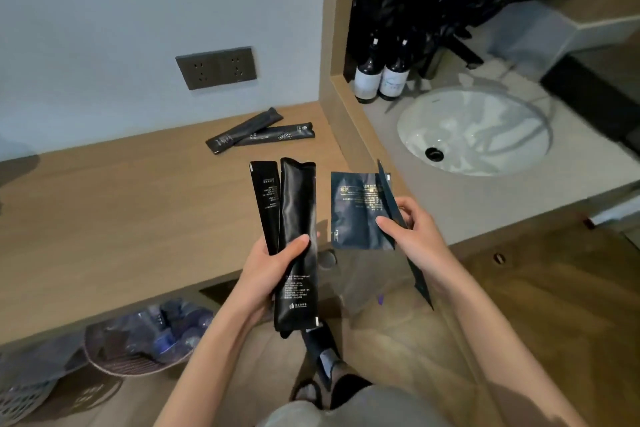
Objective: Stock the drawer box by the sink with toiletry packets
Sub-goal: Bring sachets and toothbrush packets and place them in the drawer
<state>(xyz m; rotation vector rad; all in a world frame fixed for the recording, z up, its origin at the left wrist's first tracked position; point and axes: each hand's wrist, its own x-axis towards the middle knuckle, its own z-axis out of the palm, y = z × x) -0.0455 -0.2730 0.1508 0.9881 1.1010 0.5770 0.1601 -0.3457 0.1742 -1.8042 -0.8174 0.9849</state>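
No word can be read for certain. The long black packets (298,211) carry small pale print, too blurred to read. The square dark packet (355,215) has golden lines, perhaps Chinese characters. The white labels on the two bottles (367,79) show only faint marks.

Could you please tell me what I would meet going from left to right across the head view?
Basket under the counter → long black packets held in the left hand → flat square packets held in the right hand → sink. The loose packets and bottles overlap these, so omitted.
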